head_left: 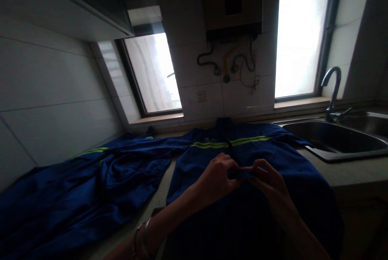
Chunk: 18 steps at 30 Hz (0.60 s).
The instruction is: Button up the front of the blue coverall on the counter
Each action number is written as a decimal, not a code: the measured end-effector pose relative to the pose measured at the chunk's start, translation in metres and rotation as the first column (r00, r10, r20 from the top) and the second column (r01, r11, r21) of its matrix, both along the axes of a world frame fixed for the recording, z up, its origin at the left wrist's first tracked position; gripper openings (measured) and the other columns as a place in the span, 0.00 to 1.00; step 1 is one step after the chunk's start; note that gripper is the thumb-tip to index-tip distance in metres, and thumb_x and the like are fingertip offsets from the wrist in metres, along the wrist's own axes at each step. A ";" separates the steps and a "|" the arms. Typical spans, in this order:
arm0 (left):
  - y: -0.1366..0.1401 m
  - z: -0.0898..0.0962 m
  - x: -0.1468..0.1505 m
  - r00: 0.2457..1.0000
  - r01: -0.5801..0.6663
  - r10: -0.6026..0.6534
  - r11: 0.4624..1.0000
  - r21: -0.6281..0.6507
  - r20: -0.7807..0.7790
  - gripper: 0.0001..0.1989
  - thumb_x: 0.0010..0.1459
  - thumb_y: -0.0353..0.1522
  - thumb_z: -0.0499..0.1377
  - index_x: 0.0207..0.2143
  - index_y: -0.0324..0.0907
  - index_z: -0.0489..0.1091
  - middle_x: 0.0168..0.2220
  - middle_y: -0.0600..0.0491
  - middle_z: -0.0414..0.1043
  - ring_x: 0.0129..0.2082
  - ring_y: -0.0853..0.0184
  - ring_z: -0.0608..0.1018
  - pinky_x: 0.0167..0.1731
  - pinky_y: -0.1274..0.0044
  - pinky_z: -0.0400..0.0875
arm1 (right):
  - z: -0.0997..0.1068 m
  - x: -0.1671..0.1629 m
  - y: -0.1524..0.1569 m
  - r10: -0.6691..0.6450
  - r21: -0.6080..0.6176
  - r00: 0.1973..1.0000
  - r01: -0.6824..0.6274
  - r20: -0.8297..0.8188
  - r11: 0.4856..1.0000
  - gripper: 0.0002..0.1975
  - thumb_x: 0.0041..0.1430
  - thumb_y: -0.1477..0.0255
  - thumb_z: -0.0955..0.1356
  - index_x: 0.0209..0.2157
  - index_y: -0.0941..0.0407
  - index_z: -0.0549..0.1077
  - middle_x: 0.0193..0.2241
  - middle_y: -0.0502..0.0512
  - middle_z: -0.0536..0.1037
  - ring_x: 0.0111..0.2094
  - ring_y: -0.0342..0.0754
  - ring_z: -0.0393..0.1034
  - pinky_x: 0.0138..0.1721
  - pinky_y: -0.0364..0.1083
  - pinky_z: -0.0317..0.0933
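A blue work jacket [194,171] with yellow-green stripes lies spread on the counter, collar toward the wall, its lower part hanging over the front edge. Over its front middle, my left hand [222,173] pinches the fabric at the front opening. My right hand [269,179] is closed on the same spot from the other side, fingertips almost meeting those of the left. A small fold of blue cloth shows between the fingers. Whether a button or other fastener is there is too dark to see.
Another blue striped garment [121,179] lies rumpled on the counter at left. A steel sink [325,157] with a curved faucet [333,90] is at right, near one jacket sleeve. A water heater [233,1] with hoses hangs on the tiled wall. A cabinet [75,5] overhangs the left side.
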State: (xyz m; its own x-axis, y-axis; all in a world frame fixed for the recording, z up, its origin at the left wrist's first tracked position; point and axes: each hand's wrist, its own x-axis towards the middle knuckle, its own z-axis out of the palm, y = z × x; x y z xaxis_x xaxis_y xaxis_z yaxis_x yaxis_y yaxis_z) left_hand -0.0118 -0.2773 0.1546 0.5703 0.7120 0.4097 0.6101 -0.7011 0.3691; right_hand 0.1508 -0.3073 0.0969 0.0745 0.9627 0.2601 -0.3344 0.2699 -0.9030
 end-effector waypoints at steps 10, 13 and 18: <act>-0.001 -0.003 0.000 0.995 0.092 -0.093 0.995 -0.032 -0.037 0.08 0.48 0.28 0.61 0.33 0.39 0.76 0.31 0.51 0.73 0.35 0.67 0.71 0.36 0.78 0.65 | 0.004 -0.001 -0.007 -0.190 0.122 0.943 0.162 0.274 0.979 0.17 0.41 0.60 0.73 0.32 0.56 0.74 0.32 0.55 0.77 0.34 0.49 0.71 0.35 0.43 0.67; -0.001 -0.001 0.000 0.997 0.071 -0.071 0.997 -0.041 -0.017 0.08 0.49 0.30 0.61 0.34 0.39 0.76 0.31 0.51 0.73 0.35 0.66 0.72 0.36 0.78 0.65 | 0.001 -0.005 -0.007 -0.232 0.129 0.931 0.203 0.283 0.971 0.16 0.43 0.59 0.72 0.32 0.56 0.74 0.31 0.55 0.77 0.33 0.49 0.71 0.34 0.44 0.67; -0.001 0.004 -0.004 0.996 0.075 -0.080 0.992 -0.097 -0.051 0.09 0.50 0.32 0.61 0.34 0.40 0.76 0.31 0.50 0.74 0.34 0.66 0.72 0.36 0.77 0.64 | 0.001 -0.004 -0.005 -0.153 0.093 0.964 0.135 0.216 0.986 0.16 0.41 0.61 0.73 0.31 0.56 0.75 0.30 0.54 0.77 0.32 0.49 0.71 0.33 0.43 0.66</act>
